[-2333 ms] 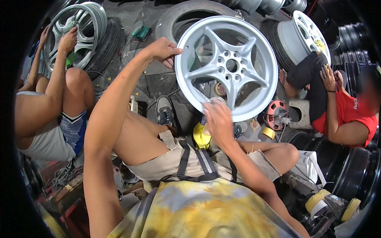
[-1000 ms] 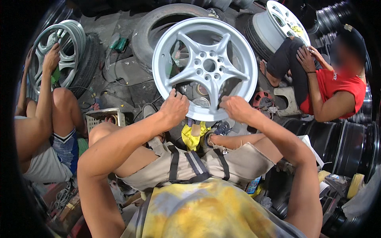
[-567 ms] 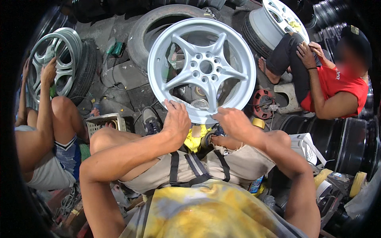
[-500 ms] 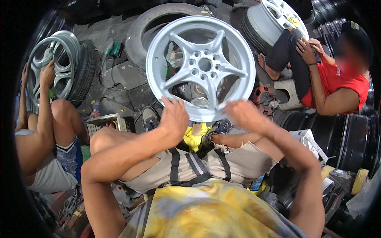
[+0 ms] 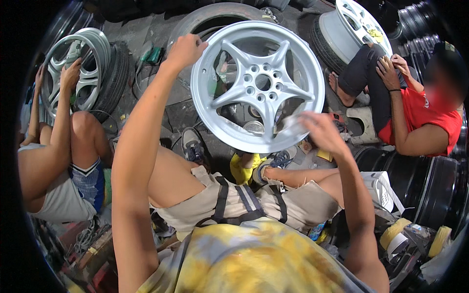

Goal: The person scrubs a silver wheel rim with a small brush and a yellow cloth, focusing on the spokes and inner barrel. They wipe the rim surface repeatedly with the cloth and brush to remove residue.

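A silver-grey alloy wheel rim (image 5: 264,141) with star-shaped spokes lies in front of me, face up. My left hand (image 5: 185,50) reaches to its far left edge, fingers curled over the lip. Along the near right part of the rim, my right hand (image 5: 320,131) is blurred by motion. A thin pale piece (image 5: 292,128) shows at its fingers, pressed near the lower spoke; its material is too smeared to tell. Below the near edge, a yellow cloth (image 5: 240,170) hangs between my feet.
A bare tyre (image 5: 195,18) lies behind the rim. At the left, a person holds a tool at another silver rim (image 5: 93,80); at the right, a person in red (image 5: 420,115) sits beside a rim on a tyre (image 5: 327,41). Black rims (image 5: 410,173) are stacked near right.
My left hand has moved from the rim's near edge to its far left edge. My right hand has shifted slightly, and the pale piece now shows. The whole view has shifted a little.
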{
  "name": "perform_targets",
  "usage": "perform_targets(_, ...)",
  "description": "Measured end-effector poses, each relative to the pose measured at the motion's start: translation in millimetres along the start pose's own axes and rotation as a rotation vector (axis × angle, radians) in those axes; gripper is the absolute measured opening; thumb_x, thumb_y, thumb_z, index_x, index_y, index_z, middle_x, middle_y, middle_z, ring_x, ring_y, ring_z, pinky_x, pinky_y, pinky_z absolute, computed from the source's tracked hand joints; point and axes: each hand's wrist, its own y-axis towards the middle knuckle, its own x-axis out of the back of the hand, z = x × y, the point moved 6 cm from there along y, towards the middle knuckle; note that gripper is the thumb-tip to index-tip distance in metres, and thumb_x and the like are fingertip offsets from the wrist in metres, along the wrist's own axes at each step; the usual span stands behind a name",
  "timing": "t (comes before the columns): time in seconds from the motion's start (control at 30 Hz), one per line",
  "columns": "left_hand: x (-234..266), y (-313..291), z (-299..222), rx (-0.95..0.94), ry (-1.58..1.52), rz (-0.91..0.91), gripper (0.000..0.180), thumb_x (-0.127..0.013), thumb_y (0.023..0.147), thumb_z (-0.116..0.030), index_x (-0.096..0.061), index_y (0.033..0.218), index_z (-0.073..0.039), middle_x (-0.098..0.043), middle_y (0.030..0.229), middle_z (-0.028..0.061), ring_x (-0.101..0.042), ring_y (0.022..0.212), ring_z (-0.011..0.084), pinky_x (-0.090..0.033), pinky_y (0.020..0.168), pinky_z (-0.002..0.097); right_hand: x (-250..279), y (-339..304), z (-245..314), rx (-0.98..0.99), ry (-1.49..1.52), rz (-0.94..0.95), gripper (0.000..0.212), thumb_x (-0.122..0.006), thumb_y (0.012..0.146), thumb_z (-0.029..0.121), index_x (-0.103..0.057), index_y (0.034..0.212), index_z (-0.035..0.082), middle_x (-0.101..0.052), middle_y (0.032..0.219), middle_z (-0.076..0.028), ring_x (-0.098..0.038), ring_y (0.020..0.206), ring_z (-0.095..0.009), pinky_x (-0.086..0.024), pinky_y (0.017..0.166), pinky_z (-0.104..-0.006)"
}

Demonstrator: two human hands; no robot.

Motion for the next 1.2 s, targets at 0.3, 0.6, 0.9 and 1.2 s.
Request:
perform_targets(0.3,-51,84,-21,-0.036,-0.214,-0.148,0.041,-0.067,0.092,-0.045,-0.078,0.107,-0.008,-0.076,0.099,0.0189,-0.071,0.099,0.0365,-0.053,0.089,0.0443,-35,-61,-129,-0.453,0.913,-0.156,0.021,-0.058,0.1,0.022,-0.067,0.109,0.006,-0.068,0.11,-0.005,-0.066,0.103,-0.02,-0.056,0.088,-0.0459)
perform_targets(0.6,-35,73,-29,0.028,-0.148,-0.024,0.054,-0.074,0.086,-0.057,-0.078,0.086,-0.003,-0.073,0.077,0.0154,-0.07,0.074,0.0271,-0.053,0.07,0.0429,-23,-29,-95,-0.501,0.812,-0.379,0.024,-0.052,0.1,0.022,-0.066,0.108,0.004,-0.066,0.1,-0.005,-0.063,0.094,-0.02,-0.055,0.084,-0.0428)
perform_targets(0.9,-12,-54,17,0.413,-0.607,0.46,0.073,-0.055,0.098,-0.06,-0.07,0.101,0.011,-0.071,0.075,0.0218,-0.071,0.057,0.0272,-0.062,0.05,0.0386,89,114,-82,-0.074,0.533,-0.483,0.023,-0.059,0.094,0.023,-0.071,0.095,0.003,-0.065,0.088,-0.003,-0.057,0.086,-0.013,-0.045,0.08,-0.0301)
perform_targets(1.2,-29,-29,46,0.225,-0.353,0.326,0.086,-0.048,0.094,-0.074,-0.072,0.104,0.008,-0.072,0.083,0.0243,-0.075,0.077,0.0322,-0.06,0.068,0.0418,-8,18,42,0.283,-0.076,-0.349,0.028,-0.059,0.09,-0.006,-0.07,0.115,0.001,-0.073,0.111,-0.016,-0.07,0.102,-0.032,-0.054,0.092,-0.0402)
